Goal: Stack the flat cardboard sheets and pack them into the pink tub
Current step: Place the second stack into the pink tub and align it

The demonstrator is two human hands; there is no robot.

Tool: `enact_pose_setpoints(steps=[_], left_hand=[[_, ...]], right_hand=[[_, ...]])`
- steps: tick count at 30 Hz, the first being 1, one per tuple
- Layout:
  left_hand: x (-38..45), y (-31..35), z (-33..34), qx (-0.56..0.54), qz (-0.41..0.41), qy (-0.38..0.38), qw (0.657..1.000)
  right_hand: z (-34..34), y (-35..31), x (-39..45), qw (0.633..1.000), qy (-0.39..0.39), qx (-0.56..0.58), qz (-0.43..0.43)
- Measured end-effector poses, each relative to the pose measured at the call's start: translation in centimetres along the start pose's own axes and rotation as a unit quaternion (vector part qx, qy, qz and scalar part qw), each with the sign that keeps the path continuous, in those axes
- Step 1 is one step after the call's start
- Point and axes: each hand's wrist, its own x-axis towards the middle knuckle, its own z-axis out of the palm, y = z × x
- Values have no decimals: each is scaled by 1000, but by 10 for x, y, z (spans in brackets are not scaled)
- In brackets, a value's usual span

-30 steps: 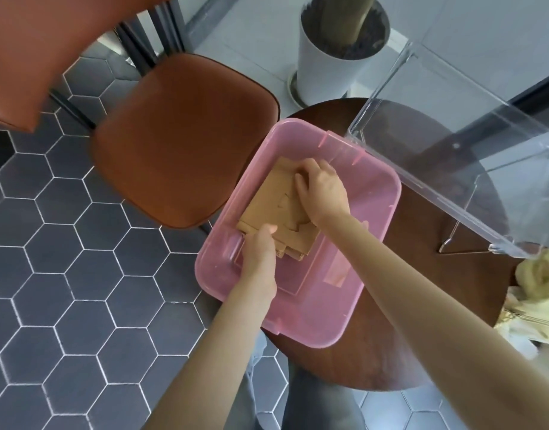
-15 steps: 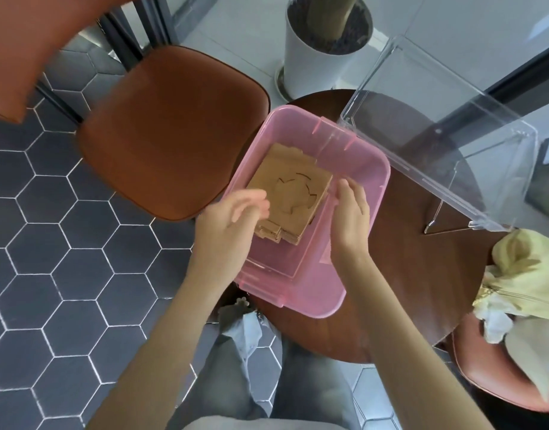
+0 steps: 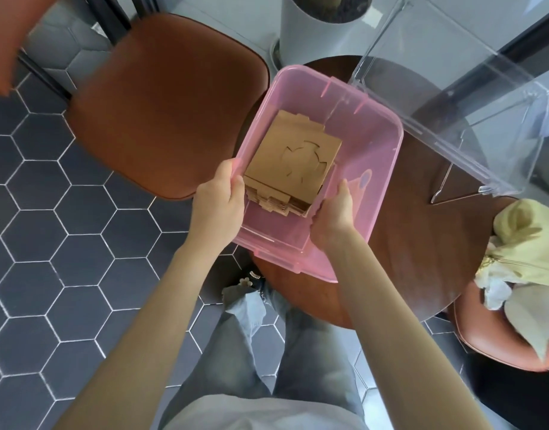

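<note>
Gripping the pink tub (image 3: 377, 169) by its near side walls, left hand (image 3: 218, 203) and right hand (image 3: 332, 217) have fingers curled over the rim, the stacked cardboard sheets (image 3: 293, 164) lying flat between them, long axis running away.

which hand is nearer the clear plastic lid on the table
Right. The right hand grips the pink tub's near right rim, on the side of the clear plastic lid; the left hand grips the far-side rim.
</note>
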Motion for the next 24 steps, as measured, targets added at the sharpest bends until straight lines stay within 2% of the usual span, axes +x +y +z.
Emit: enact_pose_setpoints(steps=[4, 8, 13, 17, 20, 24], left_hand=[[1, -3, 1, 10, 11, -3, 1000], [1, -4, 2, 4, 11, 6, 1000], [2, -5, 3, 9, 23, 4, 1000], [3, -7, 4, 11, 27, 4, 1000], [2, -7, 4, 9, 25, 2, 1000], [4, -7, 4, 18, 24, 5, 1000]], right_hand=[[4, 1, 2, 999, -34, 27, 21], [2, -2, 3, 998, 24, 29, 53], [14, 3, -1, 997, 17, 27, 63], [7, 0, 1, 995, 76, 20, 64], [13, 0, 3, 994, 49, 66, 74], [15, -4, 6, 994, 51, 59, 74]])
